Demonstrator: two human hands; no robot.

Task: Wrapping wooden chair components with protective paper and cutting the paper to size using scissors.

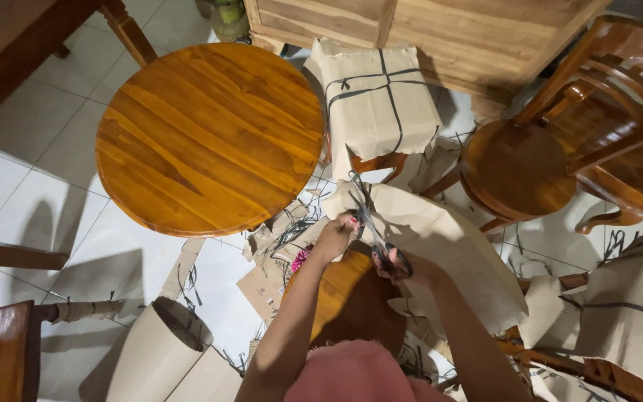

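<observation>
Head camera looks straight down onto a white tiled floor point(53, 171) crowded with wooden furniture. A round wooden table point(210, 138) with a glossy orange-brown top stands at the upper left. A wooden chair point(560, 149) with a round seat and curved back sits at the right, and a pale wooden crate point(426, 33) runs along the top. Below the crate stands a piece of furniture wrapped in brown paper and bound with black straps point(377, 97). More wrapped pieces lie at the lower right, and scraps of brown paper and cut black strapping point(284, 238) litter the tiles between the table and the person. A rolled paper tube point(154, 350) lies at the lower left.

The scissors point(372, 223) are near the middle of the view, just above a small round wooden top point(351, 301) partly covered by a sheet of brown wrapping paper point(448, 253). Their long axis runs on a diagonal, handles low and to the right, blades pointing up and to the left, away from the person, toward the strapped parcel. The blades look slightly parted at the paper's edge.

The right hand point(400, 264) has its fingers curled through the dark handles, gripping them. The left hand point(336, 232) pinches the edge of the brown paper just beside the blades, fingers closed on it.
</observation>
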